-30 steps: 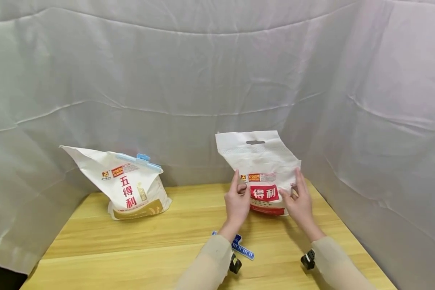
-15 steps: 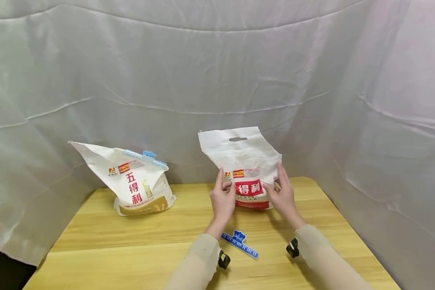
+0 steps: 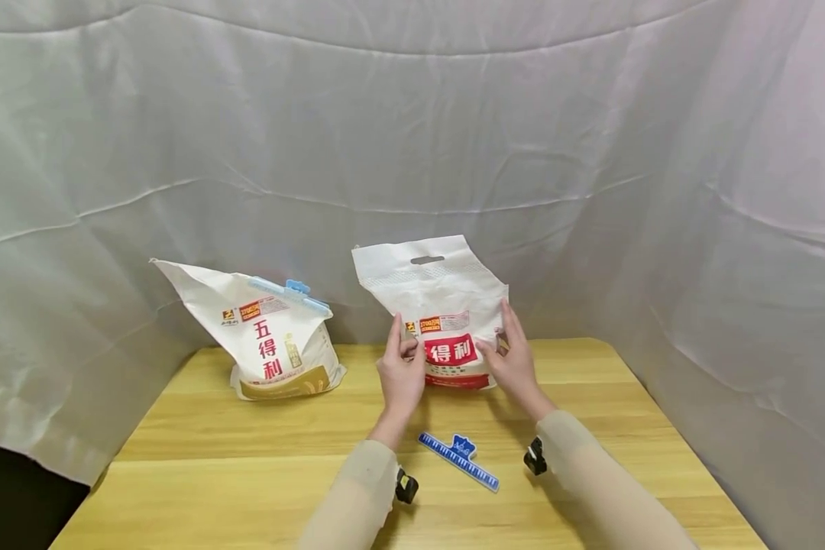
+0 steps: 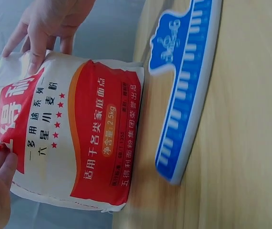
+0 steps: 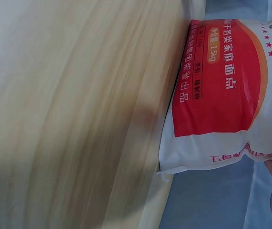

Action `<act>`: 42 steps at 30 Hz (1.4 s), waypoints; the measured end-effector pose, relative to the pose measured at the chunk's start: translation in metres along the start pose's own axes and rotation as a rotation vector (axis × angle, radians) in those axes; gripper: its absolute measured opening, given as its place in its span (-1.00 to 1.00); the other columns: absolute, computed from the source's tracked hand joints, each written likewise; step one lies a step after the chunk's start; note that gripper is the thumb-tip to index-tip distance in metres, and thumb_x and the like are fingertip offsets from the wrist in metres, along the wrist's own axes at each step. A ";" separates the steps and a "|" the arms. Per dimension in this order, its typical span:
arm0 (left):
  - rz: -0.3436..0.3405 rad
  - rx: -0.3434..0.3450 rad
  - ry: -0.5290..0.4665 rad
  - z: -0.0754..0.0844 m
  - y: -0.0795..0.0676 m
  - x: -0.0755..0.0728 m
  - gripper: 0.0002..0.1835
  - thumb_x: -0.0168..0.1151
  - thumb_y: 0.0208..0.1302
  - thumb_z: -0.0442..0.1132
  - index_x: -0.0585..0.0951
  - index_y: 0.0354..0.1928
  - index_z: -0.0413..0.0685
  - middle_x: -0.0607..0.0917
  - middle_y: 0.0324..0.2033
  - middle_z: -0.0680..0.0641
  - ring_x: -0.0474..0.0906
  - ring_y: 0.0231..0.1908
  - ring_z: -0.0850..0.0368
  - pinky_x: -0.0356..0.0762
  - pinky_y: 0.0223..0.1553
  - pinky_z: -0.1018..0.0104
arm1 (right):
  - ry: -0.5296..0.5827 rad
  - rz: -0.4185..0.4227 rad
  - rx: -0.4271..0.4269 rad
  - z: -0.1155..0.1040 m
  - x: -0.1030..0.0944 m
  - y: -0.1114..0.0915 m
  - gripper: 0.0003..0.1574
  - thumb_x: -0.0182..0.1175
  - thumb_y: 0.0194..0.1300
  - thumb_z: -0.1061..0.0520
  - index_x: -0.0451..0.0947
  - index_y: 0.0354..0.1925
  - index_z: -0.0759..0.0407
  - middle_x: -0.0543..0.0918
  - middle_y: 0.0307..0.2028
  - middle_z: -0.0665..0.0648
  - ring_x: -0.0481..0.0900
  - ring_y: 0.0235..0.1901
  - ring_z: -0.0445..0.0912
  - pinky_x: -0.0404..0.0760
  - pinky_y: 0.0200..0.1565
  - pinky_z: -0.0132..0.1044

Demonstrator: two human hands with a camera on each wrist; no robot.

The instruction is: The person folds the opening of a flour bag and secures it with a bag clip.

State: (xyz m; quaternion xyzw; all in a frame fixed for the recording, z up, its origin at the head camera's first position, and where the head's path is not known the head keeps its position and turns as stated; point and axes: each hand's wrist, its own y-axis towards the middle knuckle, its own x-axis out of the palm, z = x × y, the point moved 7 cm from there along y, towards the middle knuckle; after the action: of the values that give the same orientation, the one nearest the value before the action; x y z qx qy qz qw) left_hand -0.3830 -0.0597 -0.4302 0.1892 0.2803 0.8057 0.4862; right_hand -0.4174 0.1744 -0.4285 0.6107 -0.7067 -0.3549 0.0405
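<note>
A white flour bag [image 3: 447, 305] with red panels and a handle slot at its top stands upright on the table. My left hand [image 3: 400, 374] grips its left side, pinching a fold of the front, as the left wrist view shows. Across from it, my right hand [image 3: 516, 365] holds the right side, thumb on the front face and fingers at the edge. The right wrist view shows the bag's red lower panel [image 5: 221, 81] and bottom edge at the tabletop. On the table between my forearms lies a blue clip [image 3: 459, 457] with a piano-key pattern.
A second flour bag [image 3: 275, 336], with a gold band, stands to the left. A light-blue clip [image 3: 292, 292] closes its folded top. Grey cloth [image 3: 412, 137] hangs behind and at both sides of the wooden table [image 3: 234, 489].
Both hands have moved the flour bag leftward, closer to the second bag. The blue clip, partly covered by my left arm before, now shows whole. The head view has shifted slightly.
</note>
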 end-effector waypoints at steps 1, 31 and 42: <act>0.008 0.000 0.006 -0.001 0.002 -0.002 -0.24 0.36 0.24 -0.56 0.41 0.49 -0.16 0.82 -0.31 -0.18 0.79 -0.31 -0.05 0.77 -0.19 0.31 | -0.008 -0.003 -0.010 -0.002 0.003 0.001 0.27 0.40 0.35 0.23 -0.15 0.67 -0.31 -0.04 0.66 0.10 0.43 0.36 0.31 0.53 0.30 -0.01; 0.067 -0.025 0.060 -0.017 0.023 -0.060 -0.24 0.36 0.28 -0.52 0.39 0.52 -0.10 0.82 -0.32 -0.17 0.77 -0.31 -0.07 0.76 -0.20 0.33 | -0.032 -0.062 -0.006 -0.023 0.067 0.018 0.30 0.43 0.32 0.18 -0.17 0.66 -0.39 0.01 0.65 0.07 0.10 0.58 0.16 0.22 0.52 0.03; 0.042 -0.040 0.101 -0.017 0.027 -0.071 -0.22 0.39 0.28 -0.49 0.37 0.53 -0.10 0.82 -0.25 -0.19 0.77 -0.25 -0.08 0.77 -0.17 0.23 | 0.101 -0.058 -0.027 -0.031 0.075 0.017 0.29 0.40 0.29 0.34 -0.08 0.67 -0.26 0.02 0.65 0.07 0.19 0.54 0.15 0.43 0.40 -0.11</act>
State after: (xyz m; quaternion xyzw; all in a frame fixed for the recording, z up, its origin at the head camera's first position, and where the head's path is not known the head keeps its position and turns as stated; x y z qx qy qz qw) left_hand -0.3785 -0.1376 -0.4279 0.1443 0.2843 0.8298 0.4581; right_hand -0.4356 0.0933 -0.4245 0.6475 -0.6810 -0.3341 0.0738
